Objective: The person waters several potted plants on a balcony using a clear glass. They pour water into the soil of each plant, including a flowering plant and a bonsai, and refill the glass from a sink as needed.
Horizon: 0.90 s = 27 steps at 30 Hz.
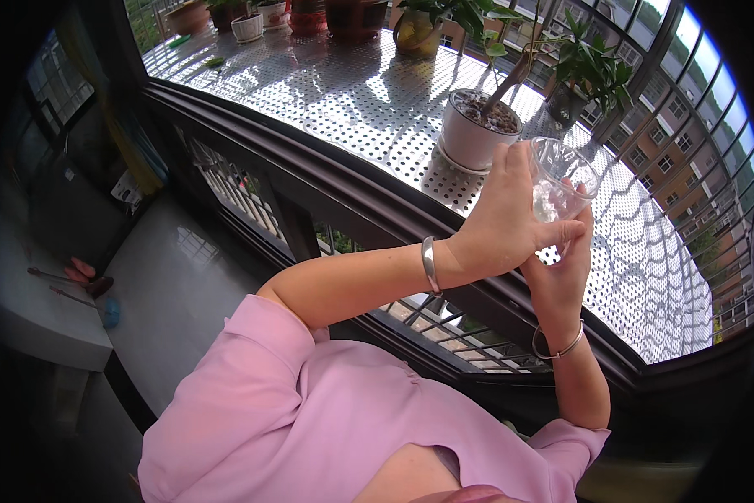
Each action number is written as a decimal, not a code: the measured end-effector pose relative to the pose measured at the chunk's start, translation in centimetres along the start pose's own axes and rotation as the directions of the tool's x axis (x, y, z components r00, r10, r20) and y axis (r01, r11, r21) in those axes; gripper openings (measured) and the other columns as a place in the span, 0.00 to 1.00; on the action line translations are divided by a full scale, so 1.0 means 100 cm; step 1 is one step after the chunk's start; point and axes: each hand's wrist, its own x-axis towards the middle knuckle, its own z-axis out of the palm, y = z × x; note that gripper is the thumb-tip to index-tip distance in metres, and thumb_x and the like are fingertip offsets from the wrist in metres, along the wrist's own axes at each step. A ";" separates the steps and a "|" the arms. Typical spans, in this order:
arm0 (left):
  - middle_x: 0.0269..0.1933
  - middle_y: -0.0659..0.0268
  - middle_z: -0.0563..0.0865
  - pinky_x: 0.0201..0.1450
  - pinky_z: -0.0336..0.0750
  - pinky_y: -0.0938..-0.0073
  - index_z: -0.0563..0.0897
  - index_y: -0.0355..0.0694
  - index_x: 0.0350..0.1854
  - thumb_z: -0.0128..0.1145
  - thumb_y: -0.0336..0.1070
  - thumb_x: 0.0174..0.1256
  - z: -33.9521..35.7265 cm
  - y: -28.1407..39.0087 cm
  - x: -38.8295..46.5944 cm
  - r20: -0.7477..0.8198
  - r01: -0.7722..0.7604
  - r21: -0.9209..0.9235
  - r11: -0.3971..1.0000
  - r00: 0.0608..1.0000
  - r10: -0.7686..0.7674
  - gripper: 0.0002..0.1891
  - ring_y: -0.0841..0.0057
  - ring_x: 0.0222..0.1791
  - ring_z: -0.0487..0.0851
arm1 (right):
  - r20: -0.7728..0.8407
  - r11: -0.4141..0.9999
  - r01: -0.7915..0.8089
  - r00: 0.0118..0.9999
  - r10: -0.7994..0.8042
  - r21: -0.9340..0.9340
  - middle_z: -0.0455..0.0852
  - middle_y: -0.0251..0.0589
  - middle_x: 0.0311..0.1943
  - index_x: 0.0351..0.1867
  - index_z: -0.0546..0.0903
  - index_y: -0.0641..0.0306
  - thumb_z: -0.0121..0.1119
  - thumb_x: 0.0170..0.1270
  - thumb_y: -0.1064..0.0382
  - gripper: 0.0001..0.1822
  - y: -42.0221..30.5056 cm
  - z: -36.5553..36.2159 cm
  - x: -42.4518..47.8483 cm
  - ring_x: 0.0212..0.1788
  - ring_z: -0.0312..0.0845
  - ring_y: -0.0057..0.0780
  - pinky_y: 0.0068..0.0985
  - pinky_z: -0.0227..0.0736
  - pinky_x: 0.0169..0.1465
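A clear plastic cup point(565, 168) is held up between my two hands, its open rim tilted. My left hand point(499, 217) grips its near left side, with the thumb stretched across below the cup. My right hand point(565, 251) supports it from below and the right, fingertips partly seen through the clear wall. Something whitish shows low in the cup, but I cannot tell whether it is contents or glare. Just beyond my left fingers stands a white flowerpot point(471, 141) on a saucer, holding pebbles point(509, 119) and a woody plant stem point(509, 82).
A perforated metal shelf point(351, 119) lies beyond a dark window frame point(326, 170). Several potted plants line its far edge, among them a yellowish pot point(417, 31), a small white pot point(248, 28) and a dark pot point(566, 108). Metal bars point(691, 82) enclose the shelf.
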 end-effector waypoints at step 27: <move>0.57 0.46 0.72 0.64 0.70 0.58 0.67 0.29 0.64 0.73 0.52 0.57 -0.040 -0.052 -0.007 0.442 0.017 -0.293 0.956 0.889 0.119 0.42 0.53 0.59 0.73 | 0.275 0.718 -0.448 0.894 0.354 0.533 0.72 0.54 0.69 0.77 0.56 0.69 0.77 0.51 0.63 0.54 -0.015 0.000 0.016 0.73 0.66 0.41 0.36 0.62 0.74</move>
